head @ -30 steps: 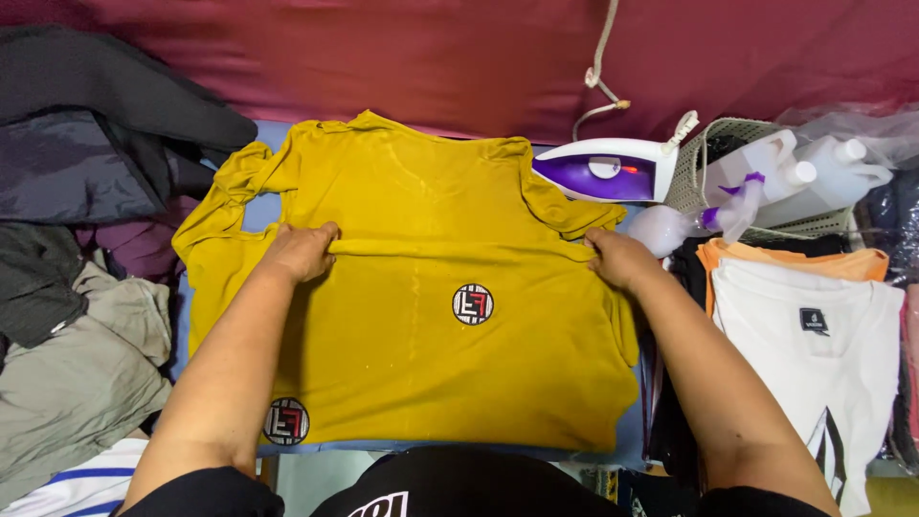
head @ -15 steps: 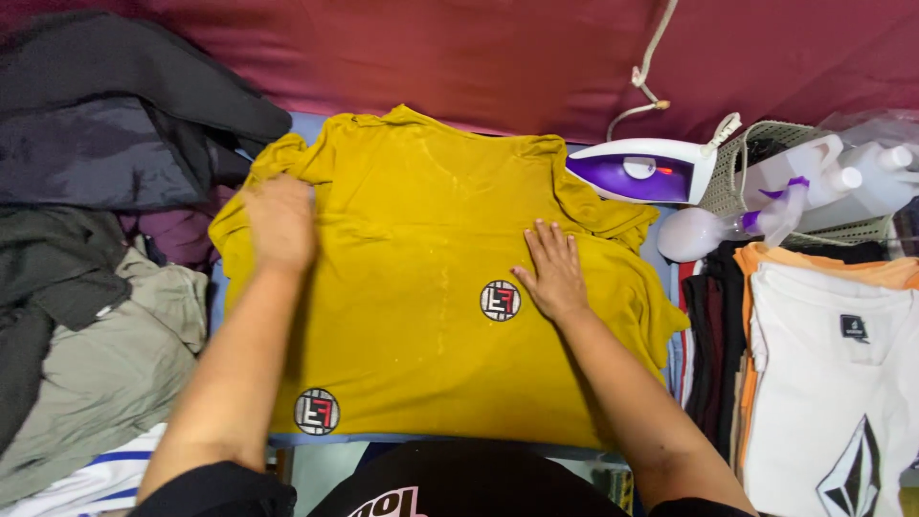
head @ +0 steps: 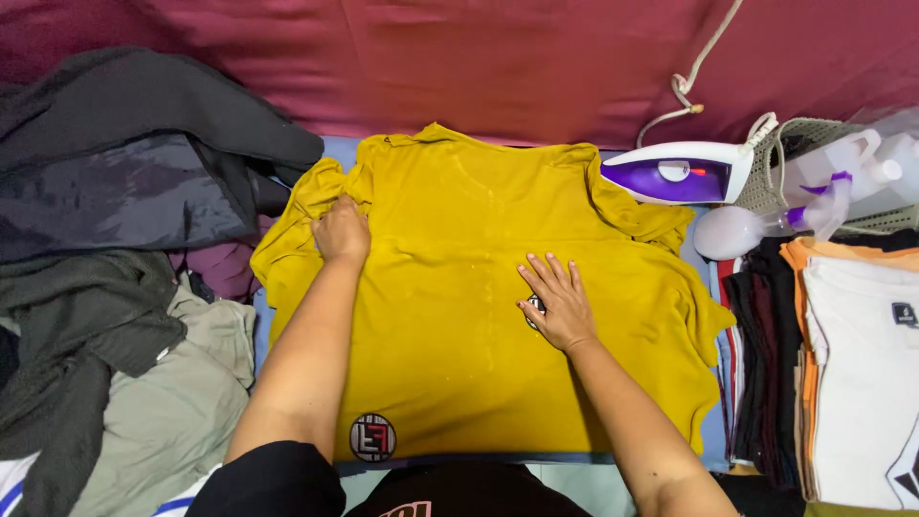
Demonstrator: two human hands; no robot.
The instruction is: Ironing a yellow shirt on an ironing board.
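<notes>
I see a purple-and-white iron (head: 682,175) beside a spray bottle (head: 756,226), dark clothes (head: 134,172) piled left, folded shirts (head: 857,373) stacked right

Home ironing spot it was, iron (head: 682,174) and spray bottle (head: 756,228) beside a padded board (head: 713,287), folded shirts (head: 866,373) right, crumpled clothes (head: 124,287) heaped left

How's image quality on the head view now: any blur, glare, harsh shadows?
Head view: sharp overall, even soft light; left hand and right hand on the yellow shirt show no motion blur; only faint shadows beside the forearms; mild sheen on the iron and spray bottle; dark clothes at left lose detail.
</notes>
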